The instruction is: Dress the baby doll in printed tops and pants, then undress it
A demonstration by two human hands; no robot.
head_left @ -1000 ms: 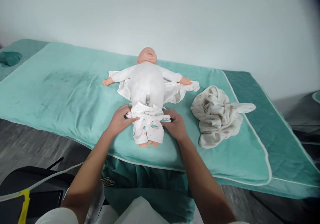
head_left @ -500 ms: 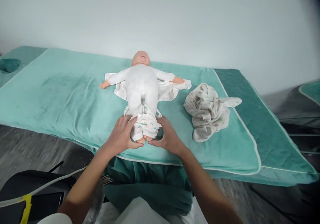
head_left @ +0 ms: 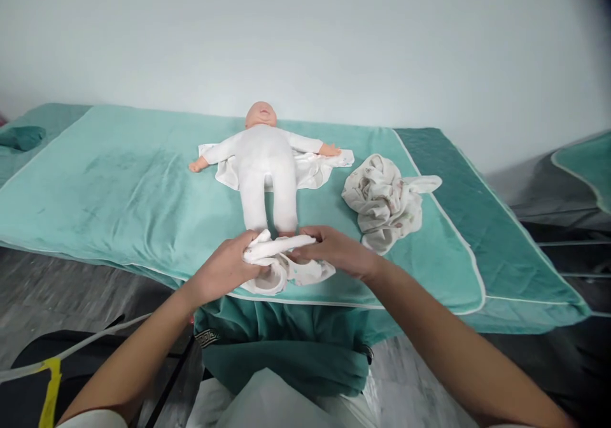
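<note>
A baby doll (head_left: 266, 154) with a white cloth body lies on its back, arms spread and legs toward me. Small white baby pants (head_left: 308, 271) are bunched at the doll's feet, which are mostly hidden. My left hand (head_left: 226, 265) is closed on the left side of the pants. On the other side, my right hand (head_left: 337, 249) is closed on their waistband, fingers partly tucked behind the cloth. Under the doll's back and arms a white baby shirt (head_left: 312, 172) is spread out.
A crumpled pale printed garment (head_left: 386, 202) lies right of the doll. Beneath everything is a bed with a green cover (head_left: 143, 211), against a white wall (head_left: 305, 39). A white cable with yellow tape (head_left: 52, 377) runs at lower left.
The pants have come down from the doll's lower legs to its feet, baring the white legs. Both hands have gone from beside the legs to gripping the cloth.
</note>
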